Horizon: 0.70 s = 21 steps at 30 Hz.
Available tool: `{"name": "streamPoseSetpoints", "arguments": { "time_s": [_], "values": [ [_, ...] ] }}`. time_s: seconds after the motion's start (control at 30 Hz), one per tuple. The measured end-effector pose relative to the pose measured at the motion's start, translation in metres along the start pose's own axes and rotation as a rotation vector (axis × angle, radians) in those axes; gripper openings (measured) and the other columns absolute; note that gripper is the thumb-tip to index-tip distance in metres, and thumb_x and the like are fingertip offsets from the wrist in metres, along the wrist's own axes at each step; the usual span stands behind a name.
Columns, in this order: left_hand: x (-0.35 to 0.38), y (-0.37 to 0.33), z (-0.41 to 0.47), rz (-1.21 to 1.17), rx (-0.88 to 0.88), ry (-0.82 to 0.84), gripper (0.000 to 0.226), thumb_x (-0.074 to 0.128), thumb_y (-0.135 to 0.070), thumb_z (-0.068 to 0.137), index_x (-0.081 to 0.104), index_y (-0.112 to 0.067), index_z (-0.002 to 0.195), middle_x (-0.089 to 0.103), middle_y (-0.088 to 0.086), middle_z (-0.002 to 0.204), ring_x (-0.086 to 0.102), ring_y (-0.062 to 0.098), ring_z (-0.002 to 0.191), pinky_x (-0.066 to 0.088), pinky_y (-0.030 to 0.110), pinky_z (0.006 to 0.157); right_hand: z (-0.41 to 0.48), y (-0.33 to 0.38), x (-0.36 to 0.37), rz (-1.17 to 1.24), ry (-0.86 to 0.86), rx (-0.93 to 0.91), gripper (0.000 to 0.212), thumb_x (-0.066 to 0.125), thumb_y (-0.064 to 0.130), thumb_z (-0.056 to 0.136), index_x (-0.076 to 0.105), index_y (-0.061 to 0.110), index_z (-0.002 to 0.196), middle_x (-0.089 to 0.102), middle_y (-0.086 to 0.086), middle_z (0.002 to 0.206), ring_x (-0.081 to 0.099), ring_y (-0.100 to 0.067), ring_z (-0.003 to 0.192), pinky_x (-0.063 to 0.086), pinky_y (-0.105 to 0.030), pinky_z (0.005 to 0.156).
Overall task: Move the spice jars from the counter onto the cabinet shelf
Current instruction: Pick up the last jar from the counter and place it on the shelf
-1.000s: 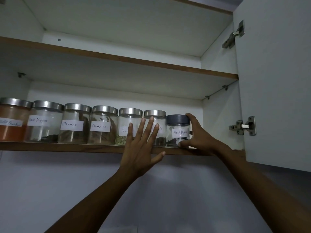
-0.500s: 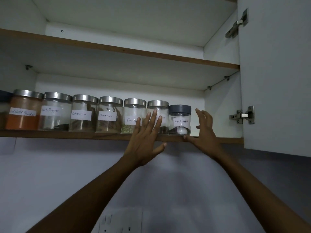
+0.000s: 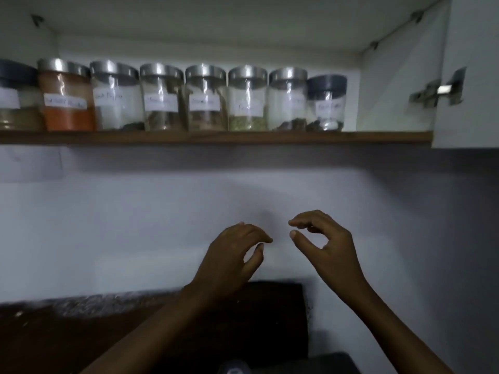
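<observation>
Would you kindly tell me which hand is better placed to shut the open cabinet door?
Probably the right hand: it holds nothing and lies nearer the cabinet door, on the right. The left hand, also empty, is farther.

Eight spice jars [image 3: 206, 99] stand upright in one row along the front of the cabinet shelf [image 3: 216, 137], side by side, touching or nearly so; each is clear glass with a white paper label, the writing too blurred to read; the six in the middle carry silver lids, among them the orange-powder jar [image 3: 66, 103] and the jar of green seeds [image 3: 247, 122]; the left end jar [image 3: 13, 103], cut by the frame edge, and the right end jar [image 3: 326, 103] carry dark grey lids
</observation>
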<state>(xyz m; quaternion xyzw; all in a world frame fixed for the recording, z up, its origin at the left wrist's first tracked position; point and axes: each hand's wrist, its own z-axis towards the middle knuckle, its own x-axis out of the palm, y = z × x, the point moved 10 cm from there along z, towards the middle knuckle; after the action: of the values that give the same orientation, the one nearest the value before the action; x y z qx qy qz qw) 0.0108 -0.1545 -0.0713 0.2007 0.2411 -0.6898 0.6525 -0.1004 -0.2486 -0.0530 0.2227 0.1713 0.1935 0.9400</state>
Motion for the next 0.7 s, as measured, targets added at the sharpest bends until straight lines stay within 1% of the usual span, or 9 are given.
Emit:
{"name": "streamPoseSetpoints", "arguments": {
  "time_s": [0.1,0.2,0.3,0.37,0.4,0.5,0.6,0.67,0.7],
  "values": [
    [0.022,0.039,-0.040,-0.028,-0.133,0.127,0.034,0.038,-0.035,0.088,0.068,-0.025,0.099,0.068,-0.012,0.101,0.056,0.001,0.093,0.034,0.009,0.083,-0.030,-0.034,0.039,0.031,0.083,0.134,0.009,0.063,0.018,0.081,0.065,0.026,0.084,0.065,0.013,0.089,0.060,-0.007,0.090,0.045,-0.010,0.078],
    [0.055,0.073,-0.086,-0.051,-0.220,0.277,0.030,0.043,-0.029,0.088,0.069,-0.023,0.101,0.068,-0.009,0.103,0.057,0.004,0.094,0.041,0.016,0.081,-0.064,-0.074,0.078,0.009,0.184,0.257,0.014,0.064,0.006,0.083,0.068,0.018,0.085,0.066,0.006,0.089,0.060,-0.010,0.091,0.047,-0.016,0.080],
    [0.088,0.101,-0.133,-0.043,-0.314,0.392,0.026,0.048,-0.024,0.088,0.069,-0.021,0.103,0.067,-0.006,0.107,0.060,0.009,0.099,0.040,0.017,0.082,-0.100,-0.114,0.115,-0.038,0.281,0.326,0.011,0.066,0.003,0.081,0.070,0.012,0.086,0.065,0.005,0.088,0.060,-0.013,0.090,0.047,-0.022,0.083],
    [0.115,0.116,-0.165,-0.049,-0.361,0.494,0.024,0.052,-0.018,0.089,0.067,-0.020,0.108,0.066,-0.003,0.112,0.060,0.012,0.102,0.043,0.022,0.087,-0.126,-0.145,0.138,-0.090,0.364,0.382,0.010,0.066,0.004,0.080,0.069,0.011,0.087,0.064,0.003,0.088,0.058,-0.015,0.090,0.046,-0.024,0.082],
    [0.131,0.122,-0.182,-0.049,-0.382,0.564,0.027,0.052,-0.017,0.089,0.065,-0.020,0.113,0.064,-0.002,0.116,0.058,0.013,0.105,0.044,0.026,0.092,-0.142,-0.161,0.150,-0.115,0.419,0.421,0.011,0.065,0.005,0.081,0.069,0.010,0.089,0.063,0.002,0.090,0.056,-0.014,0.091,0.044,-0.022,0.081],
    [0.169,0.134,-0.228,-0.042,-0.440,0.740,0.036,0.047,-0.025,0.091,0.056,-0.021,0.125,0.057,-0.002,0.129,0.050,0.013,0.118,0.034,0.036,0.106,-0.191,-0.208,0.184,-0.192,0.607,0.498,0.018,0.065,0.009,0.081,0.065,0.010,0.099,0.061,-0.003,0.102,0.053,-0.013,0.098,0.040,-0.018,0.082],
    [0.200,0.136,-0.268,-0.021,-0.486,0.913,0.040,0.048,-0.026,0.094,0.046,-0.024,0.134,0.044,-0.002,0.141,0.036,0.013,0.132,0.020,0.046,0.114,-0.238,-0.244,0.210,-0.220,0.749,0.581,0.035,0.069,0.016,0.079,0.059,0.014,0.112,0.054,-0.003,0.116,0.050,-0.014,0.108,0.044,-0.027,0.092],
    [0.216,0.136,-0.292,0.063,-0.460,1.053,0.047,0.047,-0.027,0.095,0.036,-0.025,0.141,0.032,0.000,0.150,0.024,0.016,0.140,0.010,0.049,0.116,-0.260,-0.261,0.221,-0.225,0.788,0.640,0.044,0.072,0.017,0.076,0.056,0.012,0.118,0.051,-0.006,0.123,0.048,-0.019,0.114,0.040,-0.031,0.099],
    [0.222,0.137,-0.302,0.098,-0.446,1.090,0.049,0.046,-0.029,0.095,0.033,-0.025,0.142,0.027,0.001,0.153,0.020,0.017,0.141,0.007,0.050,0.115,-0.271,-0.268,0.226,-0.216,0.803,0.677,0.050,0.073,0.017,0.075,0.054,0.012,0.121,0.049,-0.008,0.127,0.046,-0.020,0.118,0.037,-0.031,0.102]
  ]
}}
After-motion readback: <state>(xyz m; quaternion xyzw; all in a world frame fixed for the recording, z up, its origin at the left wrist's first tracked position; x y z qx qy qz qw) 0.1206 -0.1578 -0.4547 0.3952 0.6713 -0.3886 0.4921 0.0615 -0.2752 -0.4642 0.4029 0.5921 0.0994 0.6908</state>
